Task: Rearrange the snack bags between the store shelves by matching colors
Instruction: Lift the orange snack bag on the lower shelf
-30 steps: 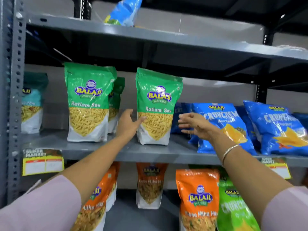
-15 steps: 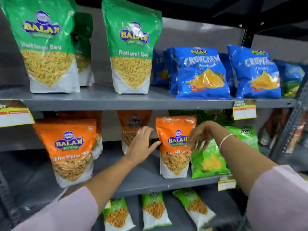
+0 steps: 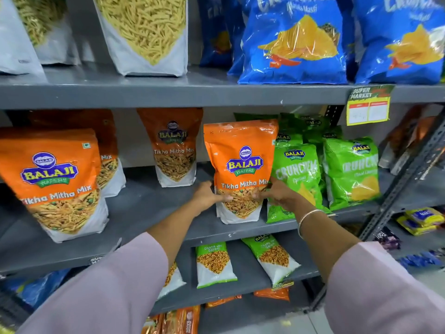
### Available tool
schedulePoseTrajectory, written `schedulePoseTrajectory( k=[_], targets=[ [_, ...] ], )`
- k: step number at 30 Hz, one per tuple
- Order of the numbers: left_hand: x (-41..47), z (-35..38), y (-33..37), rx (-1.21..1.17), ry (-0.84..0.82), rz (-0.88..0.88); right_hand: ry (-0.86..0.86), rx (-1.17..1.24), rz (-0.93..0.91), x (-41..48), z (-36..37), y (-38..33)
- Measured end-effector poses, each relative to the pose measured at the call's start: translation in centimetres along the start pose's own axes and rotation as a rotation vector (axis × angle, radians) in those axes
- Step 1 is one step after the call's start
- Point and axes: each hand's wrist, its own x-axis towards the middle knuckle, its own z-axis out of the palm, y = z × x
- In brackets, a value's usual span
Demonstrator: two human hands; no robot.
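You're clamping both hands, left (image 3: pixel 209 196) & right (image 3: pixel 279 195), on the lower sides of an orange bag (image 3: pixel 240 169), standing on the middle shelf (image 3: pixel 144 213) btwn more orange bags (image 3: pixel 174 147) and green bags (image 3: pixel 298 172), probably steadying it upright.

Four orange bags (image 3: pixel 240 169), two hands (image 3: pixel 209 196).
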Motion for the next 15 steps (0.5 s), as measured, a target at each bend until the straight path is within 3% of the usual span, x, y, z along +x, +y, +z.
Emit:
schedulePoseTrajectory(
  k=[9,15],
  targets=[
    [0.0,0.8,-0.1,-0.114,0.081,-0.023,0.091,-0.023,-0.045,2.1,1.2,2.0],
    [-1.0,-3.2,-1.2,-0.078,0.127,-0.015,0.078,-0.037,-0.112,2.2,4.8,0.3]
  ],
)
